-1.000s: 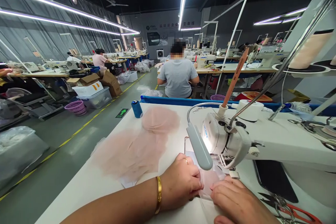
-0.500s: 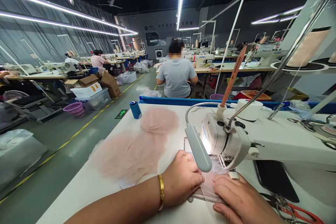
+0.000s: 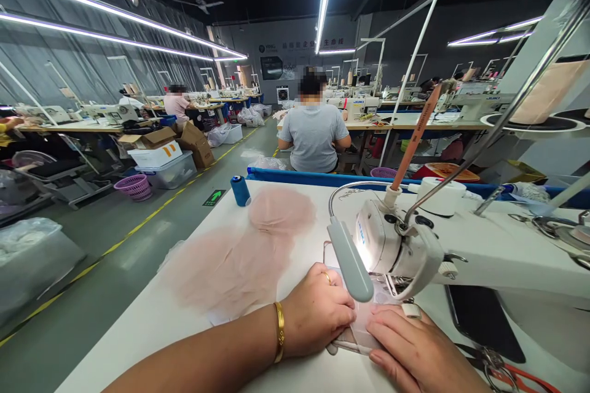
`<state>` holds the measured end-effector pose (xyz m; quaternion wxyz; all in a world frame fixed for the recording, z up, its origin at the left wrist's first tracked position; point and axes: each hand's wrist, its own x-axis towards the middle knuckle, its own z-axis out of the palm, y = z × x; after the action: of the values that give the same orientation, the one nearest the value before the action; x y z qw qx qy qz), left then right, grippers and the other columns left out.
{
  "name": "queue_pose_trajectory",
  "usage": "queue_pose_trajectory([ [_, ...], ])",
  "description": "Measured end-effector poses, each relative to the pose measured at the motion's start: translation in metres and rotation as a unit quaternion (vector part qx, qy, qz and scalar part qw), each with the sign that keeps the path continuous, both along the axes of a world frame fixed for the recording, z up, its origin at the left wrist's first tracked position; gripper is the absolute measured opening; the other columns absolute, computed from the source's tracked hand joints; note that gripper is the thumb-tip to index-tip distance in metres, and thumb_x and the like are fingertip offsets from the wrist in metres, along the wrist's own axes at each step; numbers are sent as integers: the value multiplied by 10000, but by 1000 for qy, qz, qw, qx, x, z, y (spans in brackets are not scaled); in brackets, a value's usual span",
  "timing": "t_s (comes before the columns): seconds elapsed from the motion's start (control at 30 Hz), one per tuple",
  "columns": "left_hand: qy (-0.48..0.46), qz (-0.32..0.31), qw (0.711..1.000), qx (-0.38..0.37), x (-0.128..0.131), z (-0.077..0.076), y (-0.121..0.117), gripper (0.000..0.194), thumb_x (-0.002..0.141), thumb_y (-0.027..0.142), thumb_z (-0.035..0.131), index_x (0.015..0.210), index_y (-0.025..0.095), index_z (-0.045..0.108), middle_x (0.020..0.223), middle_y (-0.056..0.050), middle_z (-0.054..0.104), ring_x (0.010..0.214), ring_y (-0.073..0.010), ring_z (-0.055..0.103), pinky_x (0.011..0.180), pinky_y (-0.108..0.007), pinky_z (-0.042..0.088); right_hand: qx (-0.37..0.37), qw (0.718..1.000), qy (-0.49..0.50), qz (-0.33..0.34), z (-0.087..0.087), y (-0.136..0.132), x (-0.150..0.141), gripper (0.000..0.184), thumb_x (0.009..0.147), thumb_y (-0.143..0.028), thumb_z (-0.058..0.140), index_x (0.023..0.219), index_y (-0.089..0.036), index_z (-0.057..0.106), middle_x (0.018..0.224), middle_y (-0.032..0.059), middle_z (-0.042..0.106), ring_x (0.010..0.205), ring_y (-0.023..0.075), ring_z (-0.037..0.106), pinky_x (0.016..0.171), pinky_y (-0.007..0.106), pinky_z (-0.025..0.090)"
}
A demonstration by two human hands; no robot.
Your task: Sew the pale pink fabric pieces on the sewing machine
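My left hand, with a gold ring and bangle, lies curled on a small pink piece of fabric in front of the needle of a white sewing machine. My right hand presses flat on the same piece from the right, fingers together and stretched out. The needle area is partly hidden behind the machine's grey lamp arm. A pile of sheer pink fabric lies on the white table to the left of my hands.
A blue thread spool stands at the table's far edge. Red-handled scissors lie at the right. A person in a grey shirt sits ahead at another machine. Boxes, bins and a pink basket line the aisle at left.
My hands have slid the pink piece a little farther under the machine's head; my right hand moved up and forward beside the presser foot.
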<state>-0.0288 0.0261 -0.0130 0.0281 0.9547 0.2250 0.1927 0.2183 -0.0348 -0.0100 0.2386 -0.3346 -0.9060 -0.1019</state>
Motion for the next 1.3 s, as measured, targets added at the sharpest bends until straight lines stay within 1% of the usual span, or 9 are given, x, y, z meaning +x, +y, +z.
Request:
queue_pose_trajectory([
  [0.13,-8,5,1000,5,2,0,2,150,1025,234,690,881,218,728,1082,13,780,1005,-220,626,947,-404,408,28,999,19,-10,-1,3,-1,343,1133,-302,383,989,-218,682,909,47,787,738,194,740,756,313,572],
  [0.3,-4,45,999,-13,5,-3,8,179,1002,222,714,824,206,698,1047,-7,771,1017,-221,621,964,-376,420,-5,1000,3,-26,-8,5,0,292,1096,-283,424,1012,-214,694,924,68,780,754,221,738,696,331,607],
  [0.47,6,9,1000,-7,5,-3,18,182,1029,195,637,851,199,673,1037,8,776,995,-217,626,1046,-426,375,-45,998,-10,-43,-20,8,5,193,1050,-252,497,1060,-234,689,995,58,786,746,229,740,643,350,610],
  [0.63,6,17,1000,-22,5,-2,21,117,1022,193,638,912,196,677,1019,-1,763,1007,-225,646,1085,-445,368,-43,997,22,-53,-25,12,9,187,1050,-312,533,1108,-250,699,1047,66,800,799,246,752,677,354,615],
  [0.7,3,32,999,-41,6,-1,22,37,997,236,689,1006,200,690,1061,-21,753,1047,-244,644,1067,-438,391,-24,998,30,-54,-25,13,10,208,1056,-327,529,1133,-255,709,1055,67,808,812,248,759,677,348,615],
  [0.83,29,98,992,-71,8,-2,29,335,910,467,814,1078,202,697,1133,-69,703,1065,-300,623,953,-435,445,20,997,44,-55,-22,12,9,247,1070,-344,516,1172,-250,721,1104,70,823,869,256,784,707,347,625],
  [1.03,94,118,988,-10,8,12,23,449,936,610,752,1043,174,732,1129,-116,679,1079,-339,585,964,-489,421,51,997,54,-36,-12,8,9,265,1065,-290,521,1239,-219,707,1102,59,833,931,249,801,788,349,638],
  [1.17,109,70,991,21,4,29,0,474,889,625,795,830,159,727,986,-92,669,999,-313,586,942,-478,410,77,995,70,-12,-9,4,8,269,1050,-226,532,1260,-184,694,1114,67,833,964,234,809,871,343,632],
  [1.3,95,-9,995,2,0,30,-16,518,867,688,803,786,185,715,946,-50,666,903,-271,602,924,-473,410,85,995,56,1,-9,3,2,312,1030,-186,522,1300,-166,676,1230,101,811,1070,240,800,903,337,634],
])
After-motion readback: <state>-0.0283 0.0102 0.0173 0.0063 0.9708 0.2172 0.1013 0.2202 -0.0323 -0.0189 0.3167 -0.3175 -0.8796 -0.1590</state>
